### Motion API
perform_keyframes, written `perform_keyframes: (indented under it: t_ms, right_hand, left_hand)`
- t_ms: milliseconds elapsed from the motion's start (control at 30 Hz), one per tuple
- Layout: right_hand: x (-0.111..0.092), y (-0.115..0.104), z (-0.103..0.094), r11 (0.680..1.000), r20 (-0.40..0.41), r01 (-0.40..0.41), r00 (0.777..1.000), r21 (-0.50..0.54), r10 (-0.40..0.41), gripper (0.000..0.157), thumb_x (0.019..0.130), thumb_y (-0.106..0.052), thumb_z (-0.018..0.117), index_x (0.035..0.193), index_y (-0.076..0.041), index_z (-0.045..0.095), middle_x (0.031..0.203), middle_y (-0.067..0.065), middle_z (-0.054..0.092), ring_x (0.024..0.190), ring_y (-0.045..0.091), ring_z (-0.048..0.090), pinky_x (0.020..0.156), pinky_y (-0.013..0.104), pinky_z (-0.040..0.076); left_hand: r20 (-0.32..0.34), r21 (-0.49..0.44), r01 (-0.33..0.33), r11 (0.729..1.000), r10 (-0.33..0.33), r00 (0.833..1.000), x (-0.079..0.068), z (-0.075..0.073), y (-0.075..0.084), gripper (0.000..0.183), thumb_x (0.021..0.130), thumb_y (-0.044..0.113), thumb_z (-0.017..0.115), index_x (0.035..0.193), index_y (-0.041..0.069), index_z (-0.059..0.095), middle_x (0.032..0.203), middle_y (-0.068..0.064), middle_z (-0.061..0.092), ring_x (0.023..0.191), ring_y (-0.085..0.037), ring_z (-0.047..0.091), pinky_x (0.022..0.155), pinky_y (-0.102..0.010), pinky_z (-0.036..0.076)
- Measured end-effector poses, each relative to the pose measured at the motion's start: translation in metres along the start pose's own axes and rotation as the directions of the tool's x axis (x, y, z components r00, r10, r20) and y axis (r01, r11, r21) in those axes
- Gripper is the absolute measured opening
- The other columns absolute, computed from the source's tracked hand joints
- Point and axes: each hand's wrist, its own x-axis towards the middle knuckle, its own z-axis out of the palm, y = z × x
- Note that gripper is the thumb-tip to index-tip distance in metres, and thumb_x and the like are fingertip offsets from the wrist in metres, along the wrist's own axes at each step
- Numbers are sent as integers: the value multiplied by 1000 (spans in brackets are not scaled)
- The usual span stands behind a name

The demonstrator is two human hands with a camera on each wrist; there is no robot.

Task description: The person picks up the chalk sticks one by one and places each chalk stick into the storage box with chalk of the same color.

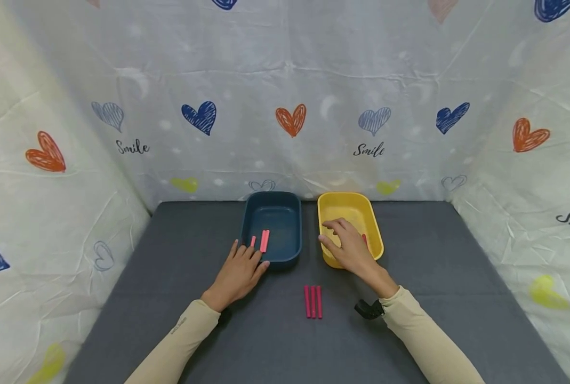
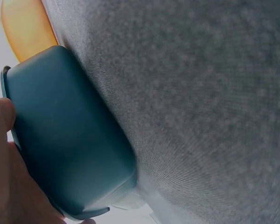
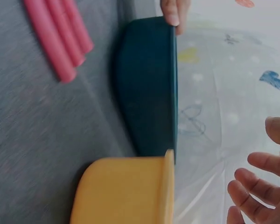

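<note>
My left hand (image 1: 237,274) rests at the near left corner of a dark blue tray (image 1: 291,229), thumb by the rim and fingers reaching over the edge. Its fingertips, partly hidden, lie close to light pink sticks (image 1: 264,241) inside. Over a yellow tray (image 1: 373,226), my right hand (image 1: 349,248) hovers with loosely bent, spread fingers and nothing between them. A darker pink stick (image 1: 364,240) shows in that tray beside the hand. In the right wrist view, the right hand (image 3: 263,179) appears above the yellow tray's (image 3: 123,186) rim level.
Three dark pink sticks (image 1: 313,302) lie side by side on the grey cloth (image 1: 275,341) in front of the trays. A black wrist strap (image 1: 368,309) sits at the right cuff. Behind the trays hangs a white curtain (image 1: 246,154) with printed hearts.
</note>
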Motion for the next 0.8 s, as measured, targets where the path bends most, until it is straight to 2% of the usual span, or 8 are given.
perform_keyframes:
  t_ms: [233, 400, 533, 800]
  right_hand:
    - [-20, 16, -6, 999, -1, 10, 1000, -50, -10, 37, 99, -31, 59, 126, -6, 61, 119, 13, 62, 103, 27, 58, 88, 45, 50]
    - [-29, 26, -12, 993, -20, 36, 999, -110, -38, 36, 98, -32, 60, 124, -7, 62, 117, 10, 62, 107, 29, 59, 92, 48, 49]
    - [-36, 35, -15, 980, -22, 42, 999, -192, -47, 35, 98, -33, 60, 121, -7, 64, 113, 9, 62, 108, 30, 59, 94, 51, 46]
    - [-55, 51, -19, 946, 7, 33, 999, -322, -33, 28, 98, -35, 59, 114, -13, 64, 115, 9, 62, 111, 31, 58, 86, 49, 42]
  left_hand:
    - [34, -32, 34, 999, -33, 999, 0, 2, -1, 39, 103, 43, 46, 119, 10, 61, 122, -13, 62, 120, -33, 53, 115, -63, 27]
    - [29, -60, 43, 997, -42, 999, 1, 2, -2, 41, 103, 43, 46, 125, 11, 60, 127, -13, 61, 122, -33, 52, 116, -63, 25]
    - [13, -61, 39, 997, -39, 999, 2, 4, -3, 41, 103, 43, 47, 125, 11, 60, 126, -13, 61, 121, -33, 52, 116, -63, 25]
    - [8, -46, 17, 999, -17, 1000, 0, 3, -2, 40, 102, 42, 48, 121, 10, 61, 122, -13, 63, 119, -32, 54, 116, -62, 26]
